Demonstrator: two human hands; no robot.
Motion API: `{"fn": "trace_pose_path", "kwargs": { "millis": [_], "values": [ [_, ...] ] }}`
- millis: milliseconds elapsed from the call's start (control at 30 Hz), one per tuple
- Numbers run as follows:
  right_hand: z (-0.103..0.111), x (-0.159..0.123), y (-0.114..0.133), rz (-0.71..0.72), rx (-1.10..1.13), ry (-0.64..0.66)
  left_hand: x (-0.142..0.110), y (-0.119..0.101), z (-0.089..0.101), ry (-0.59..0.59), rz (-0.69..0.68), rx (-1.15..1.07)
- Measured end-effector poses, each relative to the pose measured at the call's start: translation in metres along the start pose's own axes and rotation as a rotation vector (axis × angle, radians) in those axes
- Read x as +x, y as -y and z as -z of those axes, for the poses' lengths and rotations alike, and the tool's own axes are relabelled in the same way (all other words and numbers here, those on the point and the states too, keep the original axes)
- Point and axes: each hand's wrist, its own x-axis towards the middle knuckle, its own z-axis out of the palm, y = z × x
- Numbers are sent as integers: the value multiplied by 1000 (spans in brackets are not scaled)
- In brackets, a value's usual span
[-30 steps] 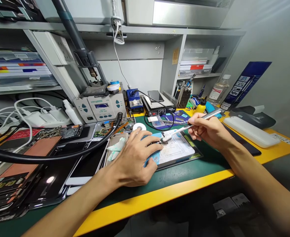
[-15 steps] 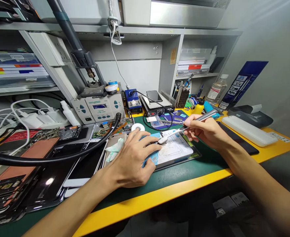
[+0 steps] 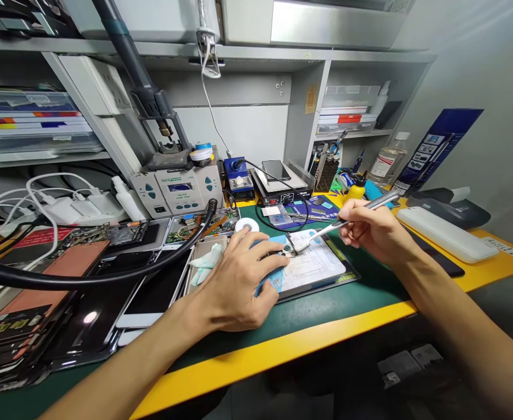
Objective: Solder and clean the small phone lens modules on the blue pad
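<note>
My right hand [image 3: 365,227] is closed around the grey handle of a toothbrush [image 3: 344,220]. Its white neck slants down to the left, with the head over the upper middle of a white work pad [image 3: 311,265] that has drawn lines and a blue end. Fingers spread and bent, my left hand [image 3: 243,280] rests on the pad's blue end. Its fingertips touch or lie beside a small dark part [image 3: 289,248], mostly hidden under them. A crumpled pale green cloth [image 3: 206,262] lies left of my left hand, and a white roll [image 3: 246,224] is behind it.
Phone parts [image 3: 42,291] and dark screens are stacked at left, crossed by a thick black hose [image 3: 108,284]. Behind stand a hot air station [image 3: 182,189] and a heating plate [image 3: 278,186]. A yellow bottle [image 3: 356,189] and a white case [image 3: 446,233] are at right.
The toothbrush head has moved right and slightly up, away from my left fingertips, with my right hand shifting right. My left hand stays on the pad. The whole view has shifted slightly.
</note>
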Motion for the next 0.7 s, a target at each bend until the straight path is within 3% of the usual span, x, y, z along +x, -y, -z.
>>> {"fn": "trace_pose_path", "kwargs": {
  "millis": [200,700],
  "values": [
    [-3,-2,2,-41,-15,43,-1,0,-1,-9,6,-7],
    [-1,-1,2,-23,25,-8,-1,-1,2,-1,-1,1]
  ]
}}
